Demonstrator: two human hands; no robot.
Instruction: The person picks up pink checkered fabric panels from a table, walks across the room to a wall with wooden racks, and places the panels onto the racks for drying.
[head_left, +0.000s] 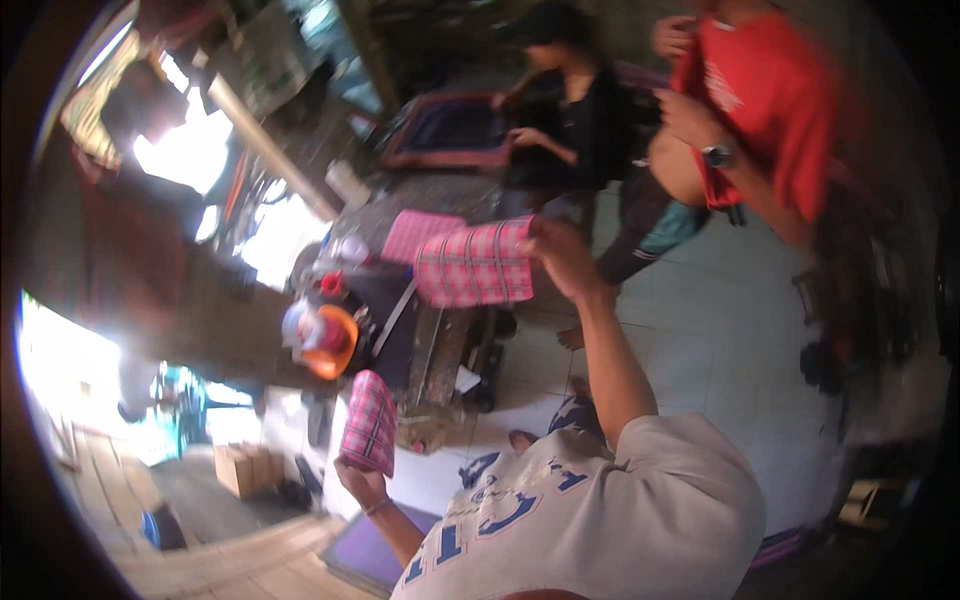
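My right hand (562, 262), its arm stretched forward, grips the right edge of a pink plaid cloth piece (475, 265) over the workbench. The piece stands out stiffly to the left. Lower and to the left, my left hand (362, 484) is closed on the bottom end of a second pink plaid piece (368, 422), which curves upward from the fingers. A third piece, a paler pink checked one (408, 232), lies on the bench just behind the one in my right hand, which partly covers it.
The cluttered workbench (430, 345) carries a thin light strip (394, 318), an orange bowl (343, 350) with containers, and a red ring-shaped item (332, 285). Beyond it, a person in black (580, 120) works at a red-edged frame (400, 152). Someone in a red shirt (770, 100) stands right.
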